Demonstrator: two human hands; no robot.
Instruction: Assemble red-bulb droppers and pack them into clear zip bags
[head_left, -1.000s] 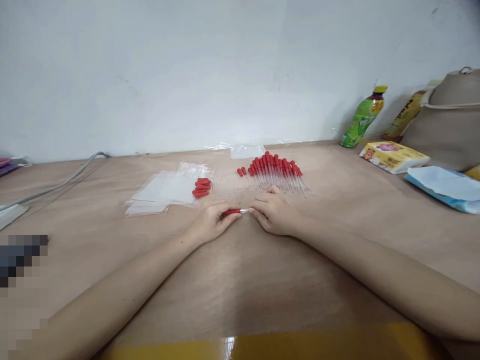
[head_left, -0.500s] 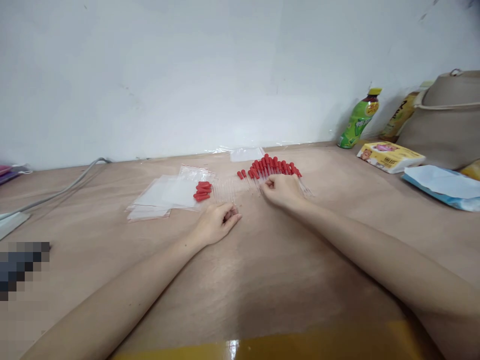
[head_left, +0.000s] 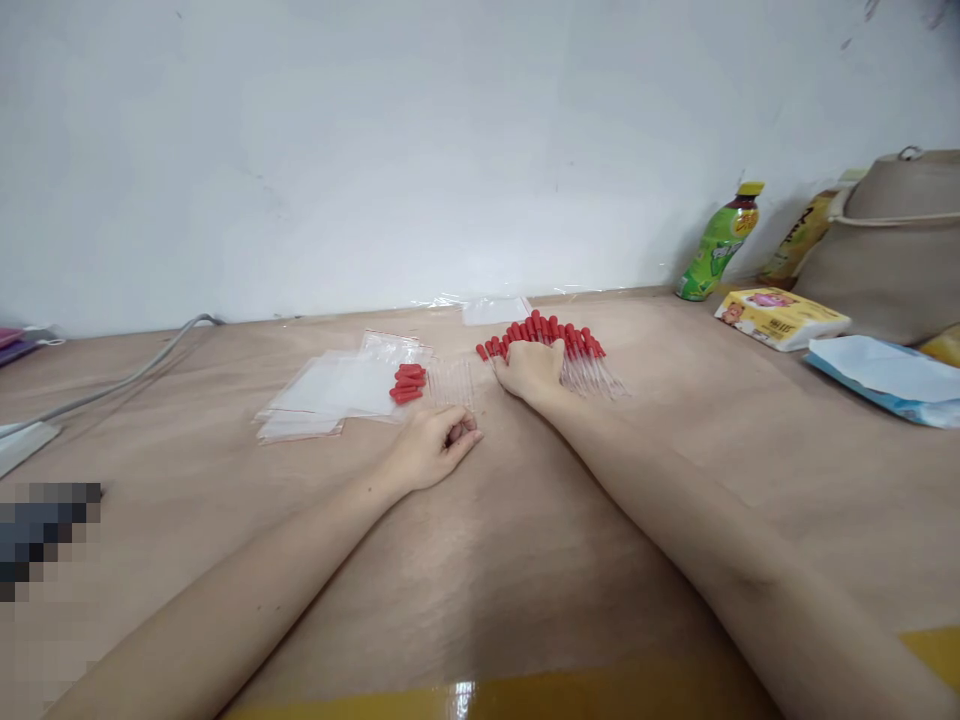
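Thin clear tubes with red bulbs (head_left: pixel 570 340) lie fanned out on the brown table, right of centre. Over their left part is my right hand (head_left: pixel 529 370), its fingers bent down at the tubes; the fingertips are hidden, so what they hold cannot be made out. My left hand (head_left: pixel 442 445) rests on the table with curled fingers, and nothing clear shows in them. Just beyond it lie loose clear tubes (head_left: pixel 451 383) side by side. Several loose red bulbs (head_left: pixel 407 384) sit at the right edge of a stack of clear plastic bags (head_left: pixel 322 385).
A white sheet (head_left: pixel 495 311) lies by the wall. At the right are a green bottle (head_left: pixel 716 245), a yellow tissue pack (head_left: pixel 780 318), a blue-and-white packet (head_left: pixel 885 375) and a grey-brown bag (head_left: pixel 885 260). A grey cable (head_left: pixel 142 378) crosses the left side.
My right hand has moved left along the fanned tubes, uncovering those on the right. My left hand has stayed almost still.
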